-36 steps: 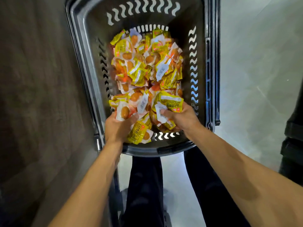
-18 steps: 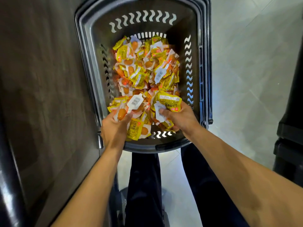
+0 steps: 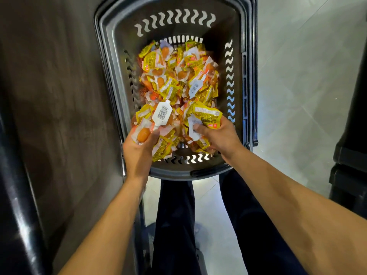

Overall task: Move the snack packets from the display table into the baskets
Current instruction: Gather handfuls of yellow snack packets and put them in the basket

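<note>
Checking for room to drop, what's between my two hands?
Head view: more snack packets lie between the left hand and right hand, inside the basket.

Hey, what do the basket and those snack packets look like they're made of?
The basket looks like moulded dark grey plastic, semi-gloss, with wavy cut-out slots. The snack packets look like thin glossy plastic film, judging by glare and crinkles, and are partly clear.

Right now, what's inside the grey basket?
A heap of yellow-orange snack packets lies in the basket; left hand and right hand each grip a bunch at the near end. Its floor is covered.
</note>
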